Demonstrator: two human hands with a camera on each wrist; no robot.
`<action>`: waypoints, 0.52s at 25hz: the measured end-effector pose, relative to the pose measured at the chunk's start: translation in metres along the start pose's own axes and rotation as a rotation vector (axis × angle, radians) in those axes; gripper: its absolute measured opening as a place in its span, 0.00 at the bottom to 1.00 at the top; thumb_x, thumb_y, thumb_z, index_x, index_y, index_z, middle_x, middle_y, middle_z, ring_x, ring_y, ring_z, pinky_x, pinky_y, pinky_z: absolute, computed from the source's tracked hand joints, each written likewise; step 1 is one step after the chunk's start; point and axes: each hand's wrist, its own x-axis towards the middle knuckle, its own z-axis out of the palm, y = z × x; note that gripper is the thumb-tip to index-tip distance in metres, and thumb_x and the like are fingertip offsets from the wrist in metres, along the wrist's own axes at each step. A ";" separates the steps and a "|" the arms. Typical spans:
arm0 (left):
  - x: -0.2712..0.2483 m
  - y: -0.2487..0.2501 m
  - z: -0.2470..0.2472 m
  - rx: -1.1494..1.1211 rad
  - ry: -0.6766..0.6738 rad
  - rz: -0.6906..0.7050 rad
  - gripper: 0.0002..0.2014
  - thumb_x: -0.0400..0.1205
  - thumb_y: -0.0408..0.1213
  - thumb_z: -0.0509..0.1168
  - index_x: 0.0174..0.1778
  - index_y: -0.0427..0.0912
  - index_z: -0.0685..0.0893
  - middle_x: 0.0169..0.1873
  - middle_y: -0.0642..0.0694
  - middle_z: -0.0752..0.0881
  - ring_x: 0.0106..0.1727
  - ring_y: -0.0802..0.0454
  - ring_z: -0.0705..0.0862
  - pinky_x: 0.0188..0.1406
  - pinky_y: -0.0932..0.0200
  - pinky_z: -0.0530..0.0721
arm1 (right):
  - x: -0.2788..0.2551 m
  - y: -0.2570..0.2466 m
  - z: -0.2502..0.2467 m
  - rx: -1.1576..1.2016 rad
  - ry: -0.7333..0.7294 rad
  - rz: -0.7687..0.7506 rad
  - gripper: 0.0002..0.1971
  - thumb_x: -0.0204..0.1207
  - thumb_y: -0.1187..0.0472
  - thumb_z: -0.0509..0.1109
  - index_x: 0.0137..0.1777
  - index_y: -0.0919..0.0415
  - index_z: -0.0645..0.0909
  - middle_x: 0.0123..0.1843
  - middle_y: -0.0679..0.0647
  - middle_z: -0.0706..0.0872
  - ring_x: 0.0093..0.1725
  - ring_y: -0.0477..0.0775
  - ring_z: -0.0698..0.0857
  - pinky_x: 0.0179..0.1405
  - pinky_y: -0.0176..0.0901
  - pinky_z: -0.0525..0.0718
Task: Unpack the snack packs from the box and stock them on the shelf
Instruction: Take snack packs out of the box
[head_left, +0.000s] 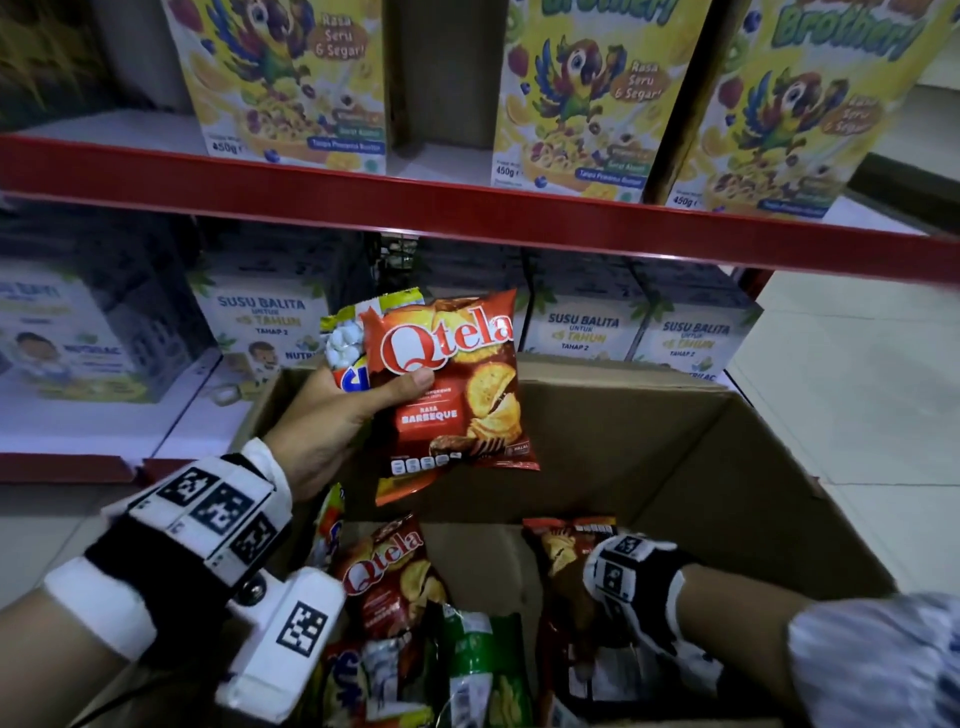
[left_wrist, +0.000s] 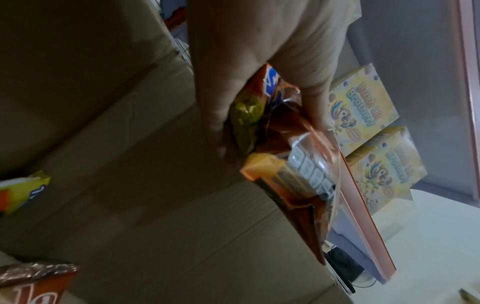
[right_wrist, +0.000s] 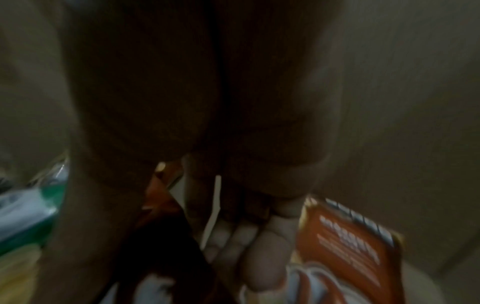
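My left hand (head_left: 363, 400) holds a red Qtela barbecue pack (head_left: 457, 384) upright above the open cardboard box (head_left: 675, 441), thumb across its front, with a yellow and white pack (head_left: 348, 332) held behind it. The left wrist view shows my left hand (left_wrist: 259, 61) holding both the red pack (left_wrist: 298, 164) and the yellow one (left_wrist: 246, 115). My right hand (head_left: 579, 582) is down inside the box on another red pack (head_left: 561, 540). In the blurred right wrist view its fingers (right_wrist: 233, 236) curl against that red pack (right_wrist: 348, 236). More packs lie in the box, among them a Qtela pack (head_left: 389, 571) and a green one (head_left: 483, 660).
A red-edged shelf (head_left: 467, 208) runs across above the box, carrying yellow cereal boxes (head_left: 587, 104) with a gap between them. The lower shelf holds white milk boxes (head_left: 265, 322) right behind the carton. Pale floor tiles (head_left: 857, 364) lie to the right.
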 end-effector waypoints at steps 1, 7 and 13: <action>0.000 0.000 0.000 0.000 0.007 0.007 0.29 0.61 0.42 0.77 0.60 0.49 0.81 0.49 0.50 0.92 0.48 0.52 0.91 0.35 0.62 0.88 | -0.013 0.012 -0.004 -0.514 -0.080 -0.241 0.25 0.87 0.59 0.53 0.82 0.61 0.56 0.83 0.57 0.60 0.82 0.59 0.59 0.75 0.37 0.55; -0.003 0.016 -0.008 0.037 0.116 0.067 0.34 0.55 0.47 0.80 0.59 0.48 0.83 0.48 0.48 0.92 0.47 0.49 0.92 0.40 0.54 0.89 | -0.078 -0.003 -0.094 -0.126 -0.229 -0.350 0.19 0.72 0.59 0.77 0.62 0.59 0.82 0.62 0.58 0.87 0.51 0.49 0.82 0.58 0.43 0.81; -0.003 0.038 -0.012 -0.031 0.236 0.074 0.35 0.58 0.46 0.80 0.63 0.43 0.83 0.49 0.45 0.92 0.47 0.46 0.92 0.43 0.51 0.88 | -0.173 0.009 -0.199 -0.052 0.320 -0.502 0.17 0.67 0.52 0.79 0.53 0.40 0.78 0.46 0.40 0.86 0.43 0.37 0.84 0.41 0.30 0.79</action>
